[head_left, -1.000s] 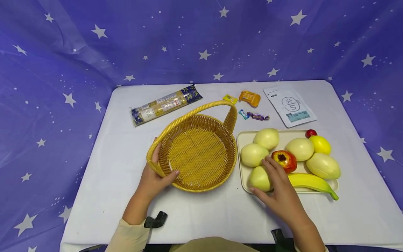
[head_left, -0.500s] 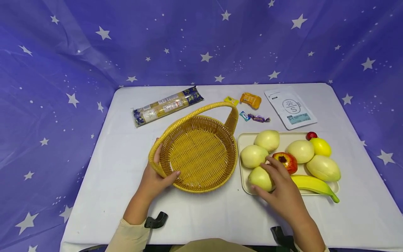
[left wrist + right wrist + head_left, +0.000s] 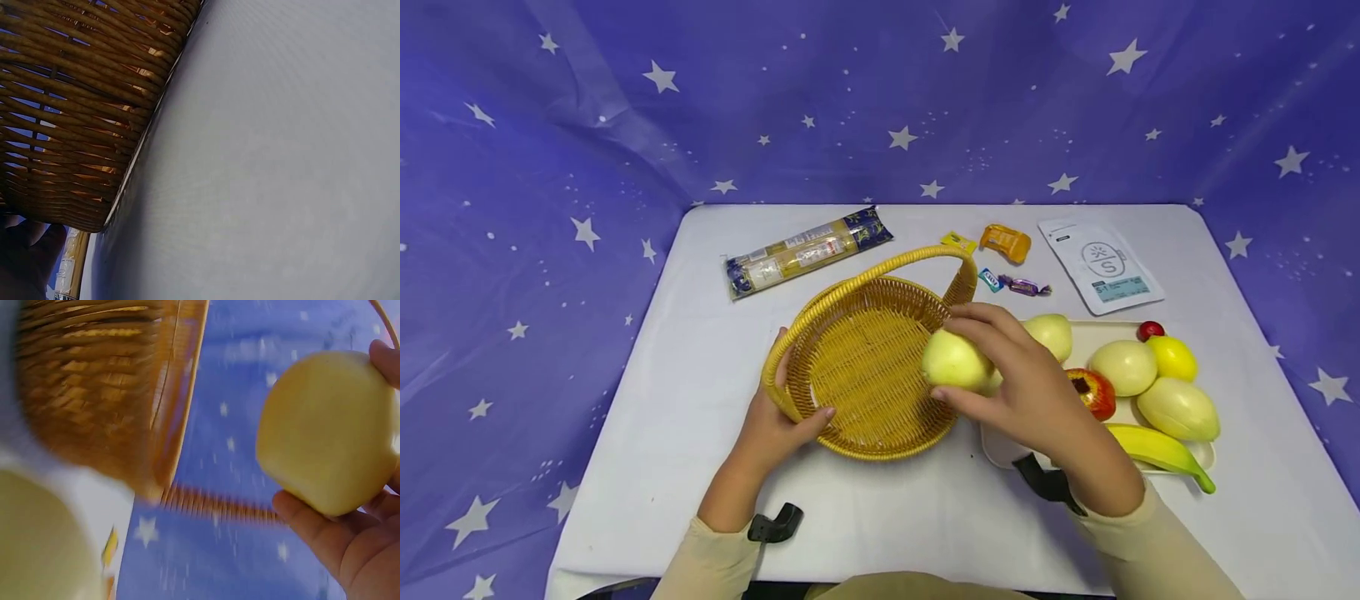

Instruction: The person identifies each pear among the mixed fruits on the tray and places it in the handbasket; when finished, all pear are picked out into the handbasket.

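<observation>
My right hand (image 3: 1030,387) holds a pale yellow-green round fruit (image 3: 953,361) between thumb and fingers, over the right rim of the basket. In the right wrist view the same fruit (image 3: 328,431) is raised beside the basket wall (image 3: 94,381). My left hand (image 3: 775,429) grips the left side of the woven yellow basket (image 3: 872,375), thumb over the rim, the other fingers mostly hidden behind its wall. The basket's bottom is bare, and its arched handle (image 3: 865,279) stands up. In the left wrist view the basket's wicker side (image 3: 81,112) fills the upper left, with dark fingers (image 3: 47,247) beneath.
Right of the basket a cream tray (image 3: 1000,450) bears more pale fruits (image 3: 1123,367), a red-and-yellow fruit (image 3: 1093,393), a banana (image 3: 1161,447), a lemon (image 3: 1175,358) and a small red fruit (image 3: 1150,331). Behind lie a pasta pack (image 3: 808,252), wrapped sweets (image 3: 1024,286) and a white pouch (image 3: 1103,267).
My right hand has lifted the pale fruit from the tray's front left corner and carried it left to the basket's rim. My left hand keeps its grip on the basket.
</observation>
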Available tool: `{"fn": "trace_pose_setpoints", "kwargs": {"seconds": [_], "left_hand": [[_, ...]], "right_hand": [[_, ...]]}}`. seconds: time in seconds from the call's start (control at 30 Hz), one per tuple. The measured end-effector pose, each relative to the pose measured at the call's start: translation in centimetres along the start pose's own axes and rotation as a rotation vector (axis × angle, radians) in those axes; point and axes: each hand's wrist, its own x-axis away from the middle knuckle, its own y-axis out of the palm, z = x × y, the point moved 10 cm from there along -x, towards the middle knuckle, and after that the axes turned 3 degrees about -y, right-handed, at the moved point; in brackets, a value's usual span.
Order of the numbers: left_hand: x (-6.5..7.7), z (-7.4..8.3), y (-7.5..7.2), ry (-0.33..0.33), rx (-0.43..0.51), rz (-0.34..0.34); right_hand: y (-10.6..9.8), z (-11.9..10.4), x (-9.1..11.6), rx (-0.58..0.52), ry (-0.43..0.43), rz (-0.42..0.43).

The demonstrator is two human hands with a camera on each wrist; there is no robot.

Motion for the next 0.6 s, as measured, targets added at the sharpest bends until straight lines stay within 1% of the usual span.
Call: {"fn": "trace_pose_setpoints", "kwargs": {"seconds": [0.13, 0.2, 0.3, 0.4, 0.53, 0.6], "left_hand": [[-0.1, 0.1, 0.0, 0.014, 0.034, -0.001], [-0.2, 0.1, 0.1, 0.026, 0.047, 0.001], [-0.3, -0.1, 0.1, 0.036, 0.047, 0.008], [-0.4, -1.2, 0.2, 0.037, 0.03, 0.016], [-0.6, -3.0, 0.2, 0.022, -0.021, 0.03], [-0.6, -3.4, 0.1, 0.02, -0.039, 0.038]], "right_hand": [[2.8, -1.4, -3.8, -0.039, -0.078, -0.117], [4.2, -1.5, -5.2, -0.035, -0.095, -0.169], [6.2, -1.3, -7.2, -0.027, -0.096, -0.24], [8.2, -0.9, -8.9, -0.008, -0.075, -0.309], [10.8, -0.4, -11.3, -0.017, -0.047, -0.386], [12.3, -0.1, -12.4, -0.024, -0.044, -0.416]]}}
